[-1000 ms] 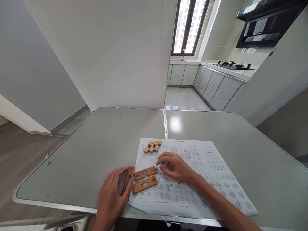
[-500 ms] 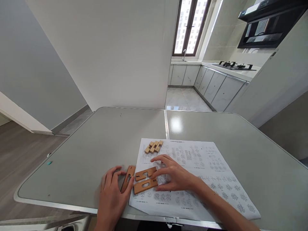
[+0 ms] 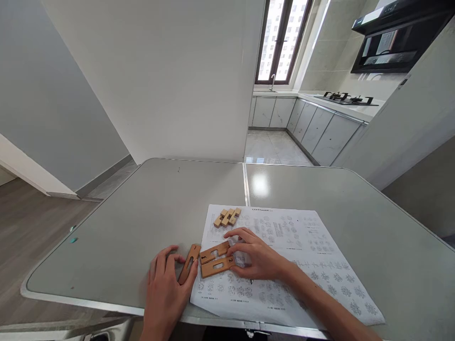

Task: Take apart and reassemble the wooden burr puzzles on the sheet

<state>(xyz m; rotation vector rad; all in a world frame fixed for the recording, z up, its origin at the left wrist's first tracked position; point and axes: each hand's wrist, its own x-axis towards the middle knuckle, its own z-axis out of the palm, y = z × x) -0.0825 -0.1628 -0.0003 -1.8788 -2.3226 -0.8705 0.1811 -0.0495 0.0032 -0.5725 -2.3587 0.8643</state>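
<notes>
My left hand (image 3: 165, 282) is closed around a flat wooden puzzle piece (image 3: 184, 272) marked 1, with a long slot in it. The piece slants between thumb and fingers at the paper's left edge. My right hand (image 3: 258, 255) pinches the right end of a slotted wooden piece (image 3: 209, 271) marked 2, lying on the paper. Just beyond it, a notched wooden piece (image 3: 206, 256) lies almost alongside, its right end near my right fingertips. Both of these pieces tilt up to the right.
A large printed sheet (image 3: 302, 241) with rows of small diagrams lies over the table's (image 3: 124, 237) middle seam. Several paler notched wooden blocks (image 3: 227, 217) sit together near its far left corner. A small teal bit (image 3: 73, 240) rests by the left table edge.
The piece marked 2 has moved away from me and slightly right, turning a little. The notched piece has tilted further. My right thumb has shifted forward; my left hand is nearly still.
</notes>
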